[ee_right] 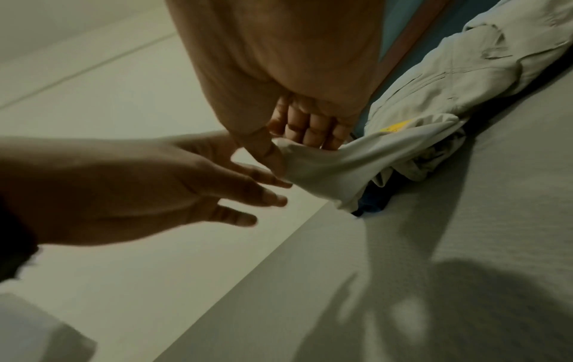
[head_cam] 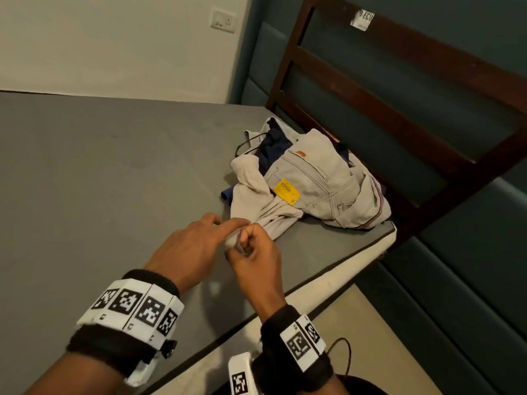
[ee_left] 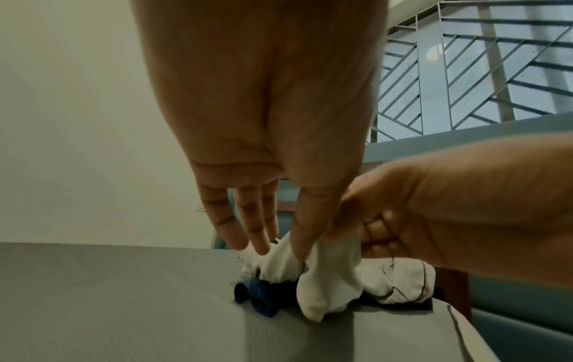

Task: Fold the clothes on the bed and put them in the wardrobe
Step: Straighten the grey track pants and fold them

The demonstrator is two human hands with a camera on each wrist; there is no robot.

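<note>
Cloth: a pale cream cloth (head_cam: 263, 206) trails from the pile toward the near bed edge; its near end is lifted off the bed and held between both hands.
Right hand: the right hand (head_cam: 255, 256) has thumb and curled fingers pinching the cloth's end; in the right wrist view the thumb presses the fabric against the fingers (ee_right: 313, 127).
Left hand: the left hand (head_cam: 191, 246) meets the right at the same end of the cloth. Its fingers are stretched forward, nearly straight; in the left wrist view the thumb and fingertips (ee_left: 259, 247) touch the fabric. Whether it truly grips or only touches, I cannot tell.
Pile: a heap of unfolded clothes sits at the bed's far right corner, by the headboard.
Trousers: beige trousers (head_cam: 328, 178) with a yellow tag (head_cam: 286, 191) lie on top of the heap, just beside the cloth.
Blue garment: a dark blue garment (head_cam: 273, 149) shows under the trousers and pokes out at the heap's left side.
Bed: a grey bed (head_cam: 99, 181), its pale side edge running along the right.
Headboard: a dark wooden headboard (head_cam: 370, 89) stands behind the pile, against teal wall panels.
Wristbands: both wrists carry black bands with white marker blocks (head_cam: 134, 312).
Wall: a cream wall with a socket (head_cam: 224, 21) beyond the bed.
</note>
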